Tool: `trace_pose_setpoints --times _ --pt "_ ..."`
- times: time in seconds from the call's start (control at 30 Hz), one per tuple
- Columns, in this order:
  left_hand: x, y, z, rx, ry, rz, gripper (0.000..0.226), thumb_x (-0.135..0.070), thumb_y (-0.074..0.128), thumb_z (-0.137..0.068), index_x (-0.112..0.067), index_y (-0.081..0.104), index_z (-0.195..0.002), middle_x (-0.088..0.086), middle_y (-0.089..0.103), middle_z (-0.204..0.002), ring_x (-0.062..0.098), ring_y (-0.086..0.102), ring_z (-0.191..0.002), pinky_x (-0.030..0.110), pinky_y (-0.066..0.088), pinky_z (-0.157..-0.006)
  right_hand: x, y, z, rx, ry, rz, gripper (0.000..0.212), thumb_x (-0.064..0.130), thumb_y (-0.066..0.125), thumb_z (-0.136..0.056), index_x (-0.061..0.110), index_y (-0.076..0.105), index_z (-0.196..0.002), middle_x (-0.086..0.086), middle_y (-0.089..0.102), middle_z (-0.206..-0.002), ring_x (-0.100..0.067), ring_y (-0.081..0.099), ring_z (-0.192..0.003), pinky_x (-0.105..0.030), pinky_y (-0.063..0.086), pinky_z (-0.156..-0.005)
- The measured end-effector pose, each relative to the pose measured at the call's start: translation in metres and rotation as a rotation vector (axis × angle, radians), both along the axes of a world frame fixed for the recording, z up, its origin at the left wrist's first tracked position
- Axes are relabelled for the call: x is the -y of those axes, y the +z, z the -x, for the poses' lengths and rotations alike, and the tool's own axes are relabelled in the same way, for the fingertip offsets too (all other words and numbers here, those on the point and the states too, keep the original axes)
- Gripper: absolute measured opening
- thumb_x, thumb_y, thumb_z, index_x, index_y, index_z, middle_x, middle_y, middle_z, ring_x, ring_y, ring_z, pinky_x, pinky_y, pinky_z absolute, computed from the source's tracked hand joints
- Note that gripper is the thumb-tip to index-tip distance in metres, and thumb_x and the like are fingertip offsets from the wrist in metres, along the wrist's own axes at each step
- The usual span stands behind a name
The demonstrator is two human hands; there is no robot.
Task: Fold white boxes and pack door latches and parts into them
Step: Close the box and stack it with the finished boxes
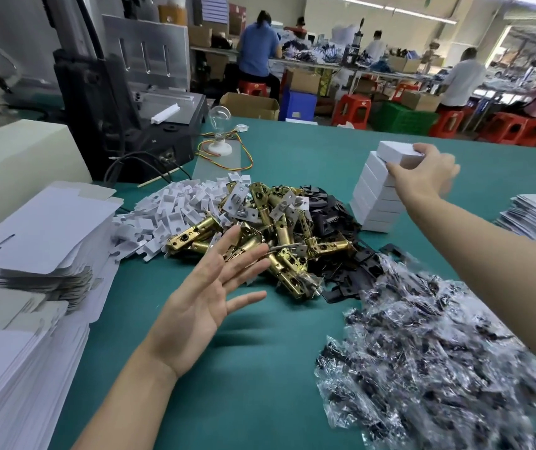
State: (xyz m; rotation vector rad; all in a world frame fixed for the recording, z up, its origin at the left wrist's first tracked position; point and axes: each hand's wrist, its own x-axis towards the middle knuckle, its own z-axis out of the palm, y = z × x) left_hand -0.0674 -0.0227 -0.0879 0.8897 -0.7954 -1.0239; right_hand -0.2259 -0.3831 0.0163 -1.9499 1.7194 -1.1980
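- Head view, right side: my right hand (422,177) is stretched far out over the tabletop (227,384) and holds a closed white box (396,152); the thumb is against its near edge and the other fingers (435,154) are curled over its right end, so they are clamped on the box
- The box is at the top of the stack of finished boxes (374,196), touching it and tilted a little off level; its long axis runs left to right across my view, its free end pointing left and slightly away from me
- Head view, centre: my left hand (208,303) is held palm up and turned to the right, fingers straight, spread apart and holding nothing; the tips are at the near edge of the latch pile (279,228), and I cannot tell whether they touch it
- The brass latches lie at all angles; the one just beyond my left fingertips runs diagonally from far left to near right
- I judge the box only needs levelling and letting go; the next one starts from the flat box blanks (42,228) to the left, and my left hand is the nearer to both blanks and latches
- White plastic parts (169,206) lie left of the latches, black plates (335,222) right of them, bagged parts (439,336) beneath my right forearm
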Motion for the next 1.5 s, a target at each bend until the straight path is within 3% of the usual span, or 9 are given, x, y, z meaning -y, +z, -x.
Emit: trace_pose_setpoints --times 0.2,0.5,0.8,1.07,1.2,1.3,1.37,1.43,1.5 --pt "0.001 0.002 0.002 0.021 -0.026 -0.010 0.083 -0.059 0.072 -0.090 -0.036 0.037 -0.162 0.008 0.053 -0.158 0.028 0.049 -0.147 0.040 0.054 -0.106 0.016 -0.009 -0.006 0.037 0.036 -0.044 0.059 0.044 0.081 -0.082 0.030 0.057 -0.135 -0.007 0.051 -0.138 -0.028 0.047 -0.132 -0.043 0.043 -0.105" --pt "0.002 0.001 0.005 0.030 -0.063 -0.020 0.084 -0.058 0.075 -0.088 -0.034 0.041 -0.160 0.010 0.054 -0.157 0.029 0.049 -0.147 0.044 0.053 -0.107 0.020 -0.013 -0.014 0.170 0.035 -0.086 0.060 0.032 0.083 -0.082 0.025 0.051 -0.132 -0.004 0.047 -0.133 -0.026 0.057 -0.112 -0.045 0.054 -0.094" --pt "0.003 -0.001 0.005 0.017 -0.088 -0.012 0.082 -0.056 0.075 -0.089 -0.029 0.043 -0.160 0.013 0.051 -0.159 0.032 0.047 -0.148 0.045 0.053 -0.107 0.020 -0.008 -0.022 0.285 -0.025 -0.132 0.059 0.019 0.085 -0.081 0.026 0.051 -0.128 -0.002 0.045 -0.134 -0.024 0.050 -0.094 -0.035 0.043 -0.080" --pt "0.003 -0.001 0.005 0.015 -0.119 -0.015 0.085 -0.056 0.075 -0.089 -0.026 0.041 -0.160 0.014 0.052 -0.158 0.033 0.049 -0.147 0.048 0.051 -0.110 0.018 -0.011 -0.024 0.203 -0.045 -0.125 0.065 0.019 0.086 -0.082 0.025 0.047 -0.133 -0.004 0.044 -0.138 -0.026 0.054 -0.105 -0.039 0.049 -0.095" --pt "0.002 -0.001 0.005 0.008 -0.120 -0.019 0.086 -0.056 0.075 -0.089 -0.024 0.039 -0.161 0.014 0.053 -0.157 0.033 0.049 -0.146 0.047 0.052 -0.109 0.016 -0.015 -0.019 0.174 -0.011 -0.134 0.074 0.032 0.088 -0.080 0.025 0.042 -0.139 -0.004 0.042 -0.142 -0.031 0.054 -0.121 -0.047 0.048 -0.104" --pt "0.002 -0.001 0.005 0.006 -0.124 -0.026 0.087 -0.055 0.075 -0.089 -0.022 0.039 -0.160 0.014 0.053 -0.157 0.033 0.050 -0.146 0.047 0.052 -0.109 0.008 -0.011 -0.019 0.133 -0.086 -0.034 0.074 0.046 0.080 -0.081 0.023 0.043 -0.140 -0.003 0.040 -0.145 -0.026 0.054 -0.124 -0.045 0.039 -0.109" --pt "0.002 -0.002 0.006 -0.001 -0.127 -0.036 0.086 -0.054 0.075 -0.090 -0.021 0.039 -0.160 0.013 0.054 -0.156 0.033 0.051 -0.145 0.048 0.052 -0.109 -0.004 -0.003 -0.025 0.160 -0.114 0.114 0.055 0.037 0.068 -0.085 0.021 0.049 -0.134 -0.003 0.043 -0.140 -0.022 0.054 -0.122 -0.039 0.040 -0.104" --pt "0.003 -0.002 0.005 0.002 -0.126 -0.054 0.083 -0.053 0.075 -0.090 -0.021 0.041 -0.159 0.012 0.056 -0.155 0.032 0.053 -0.144 0.048 0.052 -0.110 -0.028 0.004 -0.041 0.208 0.008 0.272 0.041 0.025 0.062 -0.086 0.018 0.057 -0.125 -0.005 0.049 -0.133 -0.020 0.054 -0.120 -0.031 0.040 -0.096" --pt "0.006 -0.004 0.005 0.061 -0.109 -0.098 0.072 -0.049 0.072 -0.094 -0.023 0.044 -0.156 0.008 0.060 -0.152 0.029 0.057 -0.140 0.047 0.054 -0.108 -0.066 0.007 -0.067 0.148 0.296 0.411 0.028 0.017 0.063 -0.086 0.012 0.065 -0.114 -0.008 0.057 -0.123 -0.021 0.055 -0.115 -0.027 0.039 -0.096"
